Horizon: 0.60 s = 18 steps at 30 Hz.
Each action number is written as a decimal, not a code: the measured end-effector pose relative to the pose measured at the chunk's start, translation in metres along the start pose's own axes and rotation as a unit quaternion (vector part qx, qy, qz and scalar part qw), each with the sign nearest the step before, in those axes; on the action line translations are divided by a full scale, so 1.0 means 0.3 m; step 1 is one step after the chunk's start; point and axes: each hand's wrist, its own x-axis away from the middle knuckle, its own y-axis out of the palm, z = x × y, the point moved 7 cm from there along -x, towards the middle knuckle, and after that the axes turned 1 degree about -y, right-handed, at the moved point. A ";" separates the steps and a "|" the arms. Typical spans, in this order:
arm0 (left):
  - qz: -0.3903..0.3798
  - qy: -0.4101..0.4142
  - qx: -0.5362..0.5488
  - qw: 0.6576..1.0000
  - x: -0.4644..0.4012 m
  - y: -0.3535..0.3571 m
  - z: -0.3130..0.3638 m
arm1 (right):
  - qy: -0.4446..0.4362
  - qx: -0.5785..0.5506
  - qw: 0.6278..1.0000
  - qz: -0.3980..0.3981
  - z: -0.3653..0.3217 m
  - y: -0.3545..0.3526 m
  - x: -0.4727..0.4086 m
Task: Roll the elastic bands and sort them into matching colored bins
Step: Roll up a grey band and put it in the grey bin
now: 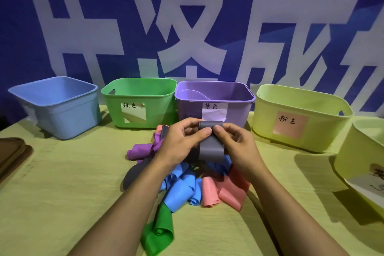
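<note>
A blue banner (187, 16) with large pale characters fills the back of the view. Below it, the tabletop (62, 193) under a yellow-green cloth carries a row of bins: a blue bin (60, 110), a green bin (141, 93), a purple bin (214, 91), a pale yellow bin with a pink label (301, 118), and another pale yellow bin (361, 162) cut off at the right edge.

In front of the bins lies a loose heap of elastic bands: purple (141, 149), blue (180, 189), pink (224, 189), green (160, 230), and a grey one (131, 174) partly under the left forearm.

Above the heap, the left hand (182, 141) and right hand (239, 141) hold a grey band (209, 145) just in front of the purple bin. The fingers of both hands are curled, thumbs pinching the started roll at the band's top while the free tail hangs down.

The band looks thin, light, limp and somewhat springy, so the coil will likely loosen if released. Holding is best across the roll's full width, thumbs on top, winding evenly to the tail.
</note>
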 end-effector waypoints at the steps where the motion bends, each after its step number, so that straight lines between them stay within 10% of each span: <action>1: -0.006 0.003 0.003 1.000 0.000 0.004 0.001 | -0.003 0.000 1.000 -0.005 0.000 0.002 0.000; 18: 0.046 -0.041 -0.049 0.997 -0.003 -0.027 -0.029 | -0.021 0.040 0.997 -0.063 0.014 0.019 -0.001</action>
